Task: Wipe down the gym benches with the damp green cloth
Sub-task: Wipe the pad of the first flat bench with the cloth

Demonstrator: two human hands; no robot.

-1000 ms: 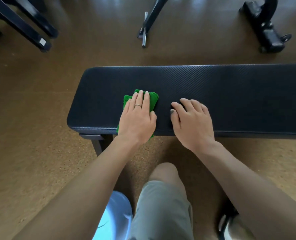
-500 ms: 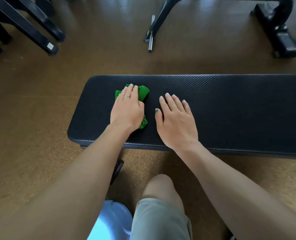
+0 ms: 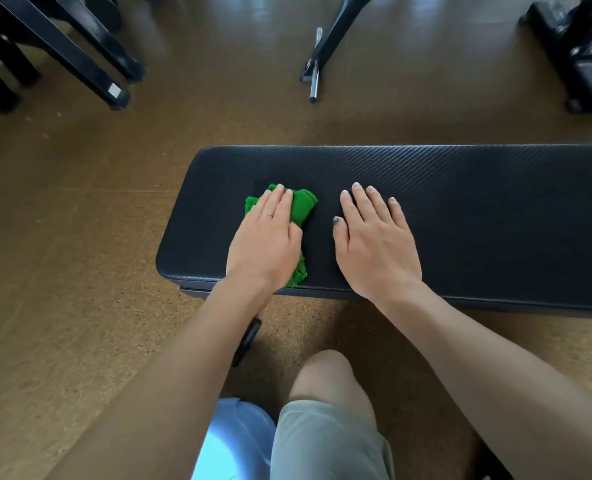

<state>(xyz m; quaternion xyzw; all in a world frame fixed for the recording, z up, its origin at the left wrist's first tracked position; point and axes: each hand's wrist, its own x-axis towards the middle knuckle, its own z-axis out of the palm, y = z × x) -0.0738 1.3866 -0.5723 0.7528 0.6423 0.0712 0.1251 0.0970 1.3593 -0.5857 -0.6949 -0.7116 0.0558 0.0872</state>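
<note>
The green cloth (image 3: 301,211) is pressed flat under the left hand (image 3: 265,242) with straight fingers, the flat right hand (image 3: 374,244) bracing the bench (image 3: 478,202); even overlapping strokes are best made.

No readable txt, labels, brands or nos. anywhere in view.

Grey shorts (image 3: 325,441), thin finger ring (image 3: 269,215)

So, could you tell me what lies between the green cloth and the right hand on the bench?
Only bare black bench padding separates the cloth from the right hand in the head view.
</note>
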